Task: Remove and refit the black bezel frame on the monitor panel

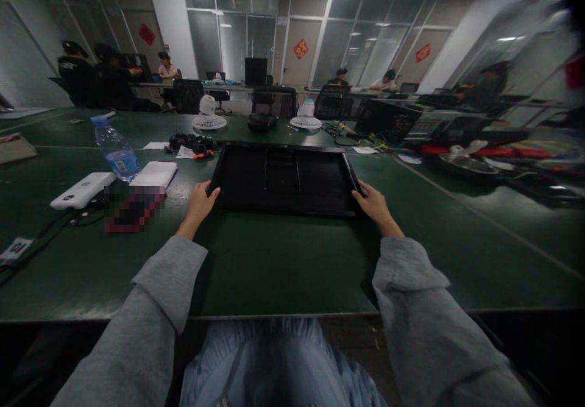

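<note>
A black rectangular tray-like panel [247,175] with a raised rim lies before me on the green table [287,267]. Two thin upright bars and a crosspiece show in its middle; its exact kind I cannot tell. Gripping its left edge is my left hand [199,206], thumb on the rim and fingers round the outside. My right hand [375,205] holds the right edge in the same way. The fingers under the panel are hidden, and whether its near edge is lifted off the table I cannot tell.
Left of the panel are a water bottle [116,151], a white power bank [83,190], a white pad [154,173] and a blurred-out red-edged object [134,209]. Two small white fans [209,117] stand behind. Cables and a metal pan [468,164] lie right. People sit farther back.
</note>
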Demonstrator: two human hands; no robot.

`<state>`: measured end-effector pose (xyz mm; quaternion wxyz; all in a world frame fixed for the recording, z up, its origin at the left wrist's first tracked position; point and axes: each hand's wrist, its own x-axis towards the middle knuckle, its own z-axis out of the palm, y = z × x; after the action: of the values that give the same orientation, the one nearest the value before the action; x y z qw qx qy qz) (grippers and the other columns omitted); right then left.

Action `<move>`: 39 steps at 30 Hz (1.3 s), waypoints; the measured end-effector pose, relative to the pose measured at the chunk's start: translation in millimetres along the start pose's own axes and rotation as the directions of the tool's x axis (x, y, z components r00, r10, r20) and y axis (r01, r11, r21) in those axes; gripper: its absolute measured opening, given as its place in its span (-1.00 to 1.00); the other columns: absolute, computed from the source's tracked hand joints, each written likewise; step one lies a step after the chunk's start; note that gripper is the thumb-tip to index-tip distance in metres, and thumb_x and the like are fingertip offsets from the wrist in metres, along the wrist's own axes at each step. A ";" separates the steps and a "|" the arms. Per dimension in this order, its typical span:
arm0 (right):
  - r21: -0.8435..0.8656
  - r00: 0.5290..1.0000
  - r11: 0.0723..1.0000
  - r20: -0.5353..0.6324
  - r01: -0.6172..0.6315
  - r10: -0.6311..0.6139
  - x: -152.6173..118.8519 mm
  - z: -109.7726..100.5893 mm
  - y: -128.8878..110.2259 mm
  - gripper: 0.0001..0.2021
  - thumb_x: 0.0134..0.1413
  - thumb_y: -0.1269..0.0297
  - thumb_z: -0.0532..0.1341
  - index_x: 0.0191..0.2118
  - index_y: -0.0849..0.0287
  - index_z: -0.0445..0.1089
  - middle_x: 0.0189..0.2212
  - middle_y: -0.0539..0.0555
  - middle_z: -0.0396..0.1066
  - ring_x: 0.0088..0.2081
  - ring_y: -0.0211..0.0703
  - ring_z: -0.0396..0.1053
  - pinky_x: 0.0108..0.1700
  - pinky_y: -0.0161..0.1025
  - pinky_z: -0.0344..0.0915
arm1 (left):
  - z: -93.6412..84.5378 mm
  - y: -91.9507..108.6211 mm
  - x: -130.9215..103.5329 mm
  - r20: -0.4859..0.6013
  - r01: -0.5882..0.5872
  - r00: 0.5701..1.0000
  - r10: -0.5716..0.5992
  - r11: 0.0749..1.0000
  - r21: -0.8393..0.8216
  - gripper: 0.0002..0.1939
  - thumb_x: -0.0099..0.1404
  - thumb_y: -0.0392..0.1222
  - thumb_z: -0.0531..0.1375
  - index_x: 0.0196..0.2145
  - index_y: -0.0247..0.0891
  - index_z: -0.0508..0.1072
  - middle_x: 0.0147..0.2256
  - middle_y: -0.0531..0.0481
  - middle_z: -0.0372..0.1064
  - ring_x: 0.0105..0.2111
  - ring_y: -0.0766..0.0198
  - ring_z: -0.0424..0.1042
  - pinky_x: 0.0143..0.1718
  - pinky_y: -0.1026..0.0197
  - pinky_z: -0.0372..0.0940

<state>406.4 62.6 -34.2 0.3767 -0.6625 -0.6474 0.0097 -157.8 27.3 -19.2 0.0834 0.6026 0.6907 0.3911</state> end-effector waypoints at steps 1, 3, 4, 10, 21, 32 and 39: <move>0.011 1.000 1.000 0.007 -0.020 0.020 0.3 0.4 -0.2 -0.41 0.20 0.19 0.21 0.32 0.27 0.44 -0.02 0.31 0.62 0.07 0.25 0.57 0.16 0.18 0.46 | 0.6 -1.2 2.0 0.012 0.022 1.000 -0.022 1.000 -0.020 -0.50 0.44 -0.12 0.23 0.25 -0.38 0.47 0.21 -0.35 0.45 0.15 -0.02 0.50 0.20 0.01 0.36; 0.032 0.997 0.996 0.017 -0.079 0.078 0.4 2.0 -1.9 -0.39 0.22 0.18 0.20 0.34 0.28 0.41 0.03 0.32 0.60 0.10 0.24 0.55 0.21 0.19 0.43 | -0.1 -1.2 4.1 0.029 0.056 0.998 -0.055 0.998 -0.034 -0.52 0.43 -0.16 0.21 0.24 -0.35 0.49 0.18 -0.31 0.50 0.11 0.01 0.53 0.19 0.02 0.37; 0.039 0.996 0.996 0.022 -0.084 0.083 0.4 3.0 -3.0 -0.39 0.23 0.18 0.19 0.35 0.27 0.39 0.06 0.32 0.59 0.13 0.24 0.54 0.23 0.20 0.41 | -1.4 -0.3 4.1 0.037 0.063 0.997 -0.062 0.998 -0.026 -0.53 0.44 -0.17 0.19 0.25 -0.35 0.49 0.17 -0.30 0.52 0.11 0.01 0.54 0.20 0.01 0.37; 0.027 0.996 0.996 0.018 -0.087 0.086 0.6 7.8 -8.2 -0.40 0.23 0.21 0.15 0.36 0.23 0.37 0.10 0.31 0.57 0.20 0.26 0.48 0.29 0.24 0.35 | -11.5 8.2 -3.6 0.038 0.027 0.999 -0.032 0.992 0.122 -0.53 0.47 -0.14 0.12 0.23 -0.36 0.52 0.13 -0.32 0.55 0.13 -0.07 0.54 0.22 -0.04 0.34; 0.002 0.995 0.996 0.049 -0.087 0.087 0.4 3.1 -18.8 -0.41 0.22 0.16 0.19 0.33 0.24 0.37 0.00 0.34 0.60 0.08 0.31 0.54 0.21 0.29 0.38 | -21.4 13.8 -6.2 -0.019 0.120 0.993 -0.118 0.975 0.186 -0.54 0.39 -0.03 0.17 0.14 -0.27 0.57 -0.01 -0.25 0.62 0.05 -0.12 0.56 0.11 -0.05 0.38; -0.029 0.991 0.995 0.100 -0.091 0.094 0.9 -1.4 -26.9 -0.44 0.18 0.22 0.14 0.28 0.26 0.36 0.00 0.35 0.59 0.06 0.27 0.54 0.16 0.18 0.42 | -26.6 18.4 -8.6 -0.007 0.077 0.997 -0.079 0.936 0.344 -0.58 0.46 0.00 0.15 0.10 -0.27 0.58 -0.05 -0.33 0.61 0.03 -0.22 0.55 0.08 -0.14 0.38; -0.043 0.999 0.999 0.047 -0.025 0.027 0.8 3.4 -27.3 -0.48 0.20 0.19 0.14 0.24 0.22 0.41 -0.02 0.33 0.60 0.08 0.27 0.53 0.18 0.20 0.42 | -25.7 18.5 -9.2 -0.012 0.067 0.998 -0.067 0.927 0.368 -0.57 0.48 -0.03 0.11 0.12 -0.32 0.55 -0.05 -0.37 0.59 0.01 -0.24 0.55 0.08 -0.16 0.37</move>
<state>381.7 61.6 -22.4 0.3469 -0.6783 -0.6475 0.0164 -156.3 7.1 6.9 -0.0176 0.5838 0.7718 0.2514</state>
